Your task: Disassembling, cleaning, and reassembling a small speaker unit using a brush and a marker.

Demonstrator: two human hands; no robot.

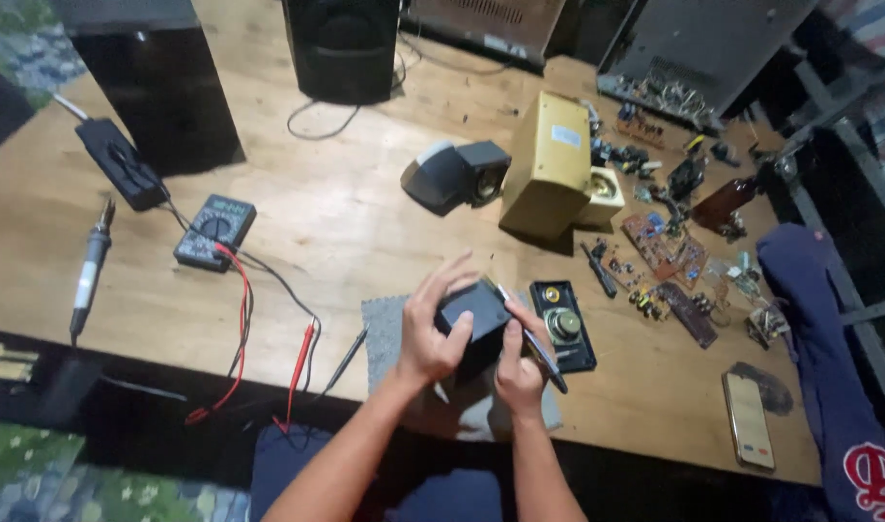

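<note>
Both hands grip a small black box-shaped speaker housing (473, 319), matte and square-edged, low at frame centre over a grey cloth (386, 333): left hand (431, 329) wrapped around its side, right hand (520, 362) pressing it while pinching a slim dark tool (539, 348).

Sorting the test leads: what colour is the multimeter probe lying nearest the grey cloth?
Black, beside the red probe; the black multimeter probe shows in the head view.

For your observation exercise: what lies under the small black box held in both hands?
A grey cloth lies on the wooden table beneath the small black box. The hands and box cover its middle.
</note>
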